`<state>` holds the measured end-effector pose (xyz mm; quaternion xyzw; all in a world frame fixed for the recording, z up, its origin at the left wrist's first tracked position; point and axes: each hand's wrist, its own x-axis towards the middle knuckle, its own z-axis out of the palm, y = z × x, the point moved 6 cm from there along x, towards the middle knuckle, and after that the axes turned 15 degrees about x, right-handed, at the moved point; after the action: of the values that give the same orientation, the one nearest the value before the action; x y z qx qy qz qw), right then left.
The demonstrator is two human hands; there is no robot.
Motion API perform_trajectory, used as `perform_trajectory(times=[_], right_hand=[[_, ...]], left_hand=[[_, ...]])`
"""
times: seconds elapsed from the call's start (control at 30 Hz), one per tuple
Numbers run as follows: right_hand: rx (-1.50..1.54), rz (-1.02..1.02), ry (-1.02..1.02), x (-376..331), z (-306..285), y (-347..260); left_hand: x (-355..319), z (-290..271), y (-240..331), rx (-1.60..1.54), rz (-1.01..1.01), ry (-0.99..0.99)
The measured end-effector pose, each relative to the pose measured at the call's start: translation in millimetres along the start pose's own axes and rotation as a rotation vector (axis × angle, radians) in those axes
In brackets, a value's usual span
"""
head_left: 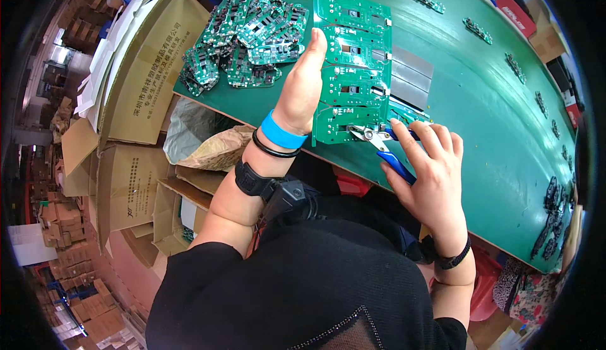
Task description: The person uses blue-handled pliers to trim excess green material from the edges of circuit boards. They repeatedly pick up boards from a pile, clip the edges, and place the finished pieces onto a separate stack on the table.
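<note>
My left hand (305, 94) holds the left edge of a tall green circuit board panel (353, 34). Its thumb lies along that edge, and the other fingers are mostly hidden. A pair of cutting pliers (396, 165) with blue handles is gripped in my right hand (434, 173). The metal jaws of the pliers touch or overlap the panel's lower part, near its bottom edge; whether they have closed on anything is too small to tell. Left of the panel lies a heap of separate circuit boards (265, 31) with dark components.
Grey flat plates (411, 80) lie right of the panel on the green table (467, 142). Small boards (478, 30) are spaced along the table's far right side, with a dark cluster of parts (552, 217) at the right end. Open cardboard boxes (151, 66) stand at the left.
</note>
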<state>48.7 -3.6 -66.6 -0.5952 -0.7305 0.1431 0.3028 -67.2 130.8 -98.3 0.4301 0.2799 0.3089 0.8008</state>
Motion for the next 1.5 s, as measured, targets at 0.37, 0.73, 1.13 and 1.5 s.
perform_trajectory(times=[0.37,0.73,1.13,1.5], right_hand=[[-0.03,-0.023,-0.005,0.8,2.0,0.4],[0.011,-0.014,0.006,0.7,5.5,3.8],[-0.084,-0.019,-0.011,1.9,2.3,-3.0],[-0.045,0.001,0.031,-0.2,7.1,0.0]], left_hand=[[3.1,-8.7,-3.9,0.043,-0.025,0.025],[1.9,-4.7,-1.1,-0.022,-0.003,-0.005],[2.0,-6.5,-4.1,0.01,-0.032,0.029],[1.4,-5.3,2.1,-0.043,0.004,-0.011]])
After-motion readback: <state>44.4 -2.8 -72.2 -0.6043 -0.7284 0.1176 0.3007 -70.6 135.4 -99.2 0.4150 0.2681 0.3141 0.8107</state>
